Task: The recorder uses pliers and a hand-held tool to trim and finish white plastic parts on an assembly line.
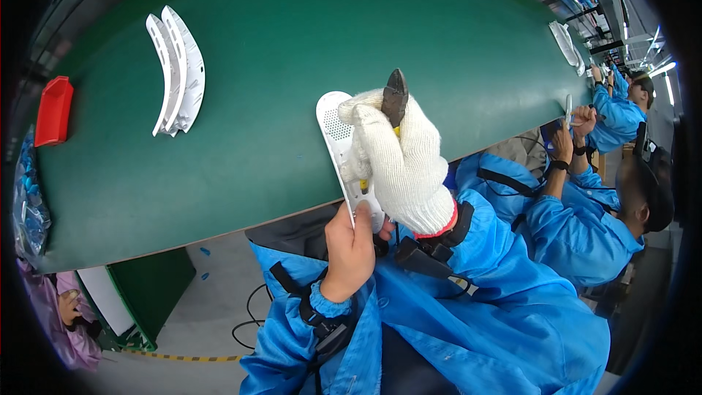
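Note:
My left hand [351,245], bare, grips the near end of a long white plastic panel [334,126] with a perforated grille at its far end, held over the edge of the green table [292,44]. My right hand [402,161], in a white knit glove, is closed around small cutting pliers [395,99] with dark jaws pointing up and a yellow handle showing below the glove. The gloved hand lies over the middle of the panel. Blue sleeves cover both forearms.
Two curved white plastic panels [177,73] lie together on the table at the left. A red bin [54,110] sits at the far left edge. More white parts [567,44] lie at the right. Co-workers in blue coats [585,227] sit close on my right.

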Motion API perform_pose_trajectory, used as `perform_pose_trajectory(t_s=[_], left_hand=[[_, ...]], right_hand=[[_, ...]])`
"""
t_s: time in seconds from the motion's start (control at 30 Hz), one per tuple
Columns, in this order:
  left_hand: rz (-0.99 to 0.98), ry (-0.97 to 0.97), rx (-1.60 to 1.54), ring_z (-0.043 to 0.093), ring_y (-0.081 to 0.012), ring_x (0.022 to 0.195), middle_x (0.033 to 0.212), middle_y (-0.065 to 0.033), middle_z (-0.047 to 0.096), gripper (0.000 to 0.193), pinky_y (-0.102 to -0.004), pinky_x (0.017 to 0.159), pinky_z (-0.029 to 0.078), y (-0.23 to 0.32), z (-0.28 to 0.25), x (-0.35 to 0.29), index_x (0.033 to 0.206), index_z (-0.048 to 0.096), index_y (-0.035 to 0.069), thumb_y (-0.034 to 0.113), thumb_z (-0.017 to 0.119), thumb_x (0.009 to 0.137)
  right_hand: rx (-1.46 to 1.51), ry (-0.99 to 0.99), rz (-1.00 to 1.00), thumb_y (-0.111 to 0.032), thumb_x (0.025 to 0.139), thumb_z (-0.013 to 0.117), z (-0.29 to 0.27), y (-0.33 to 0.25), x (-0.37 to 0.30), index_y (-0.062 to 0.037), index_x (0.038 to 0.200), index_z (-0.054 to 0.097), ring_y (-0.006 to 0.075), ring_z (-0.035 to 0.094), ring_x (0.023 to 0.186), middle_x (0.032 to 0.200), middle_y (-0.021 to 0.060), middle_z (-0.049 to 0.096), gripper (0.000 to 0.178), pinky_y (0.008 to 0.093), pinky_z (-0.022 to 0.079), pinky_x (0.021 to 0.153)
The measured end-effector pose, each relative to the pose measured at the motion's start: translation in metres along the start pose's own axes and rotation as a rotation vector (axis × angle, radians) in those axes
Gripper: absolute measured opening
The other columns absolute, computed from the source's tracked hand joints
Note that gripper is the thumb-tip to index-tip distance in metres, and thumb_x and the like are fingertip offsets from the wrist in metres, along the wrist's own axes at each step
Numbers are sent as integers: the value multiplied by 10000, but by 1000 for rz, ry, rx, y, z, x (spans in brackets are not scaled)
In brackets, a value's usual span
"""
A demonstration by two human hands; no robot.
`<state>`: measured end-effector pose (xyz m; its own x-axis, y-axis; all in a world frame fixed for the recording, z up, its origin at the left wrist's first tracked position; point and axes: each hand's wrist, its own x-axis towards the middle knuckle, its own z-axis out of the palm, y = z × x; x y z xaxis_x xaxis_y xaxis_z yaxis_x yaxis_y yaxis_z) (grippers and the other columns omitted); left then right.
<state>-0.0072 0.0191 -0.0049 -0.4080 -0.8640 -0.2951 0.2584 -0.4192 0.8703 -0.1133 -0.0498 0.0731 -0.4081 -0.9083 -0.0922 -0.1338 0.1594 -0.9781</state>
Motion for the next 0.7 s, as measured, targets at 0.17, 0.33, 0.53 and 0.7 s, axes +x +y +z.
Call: perform_pose_trajectory(t_s=[0.17,0.33,0.53,0.7], left_hand=[[-26,-15,-11,660,-142,699,838,-118,700,321,-296,666,533,2,1,-3,1108,600,-84,168,403,1082],[-80,-91,80,679,-193,723,874,-145,673,285,-326,676,559,38,-13,-14,1189,504,-79,163,408,1073],[315,-18,748,675,-206,814,952,-150,687,214,-316,759,532,126,-48,15,1151,574,-74,47,520,984],[769,203,1321,674,-286,867,922,-201,675,205,-368,802,512,219,-83,97,1052,657,-60,29,594,878]], right_hand=[[337,-131,70,-172,1026,525,-18,0,-3,15,1051,600,139,514,521,647,25,516,203,316,467,494],[679,-97,26,-242,1043,515,-50,-22,32,25,1089,548,131,470,556,683,9,449,273,353,506,558],[596,-41,101,-244,1036,533,-78,10,108,-11,1102,556,121,465,585,704,-9,438,243,359,492,574],[643,-49,115,-244,1023,558,-76,15,113,-10,1114,556,127,465,572,700,-10,436,251,364,489,568]])
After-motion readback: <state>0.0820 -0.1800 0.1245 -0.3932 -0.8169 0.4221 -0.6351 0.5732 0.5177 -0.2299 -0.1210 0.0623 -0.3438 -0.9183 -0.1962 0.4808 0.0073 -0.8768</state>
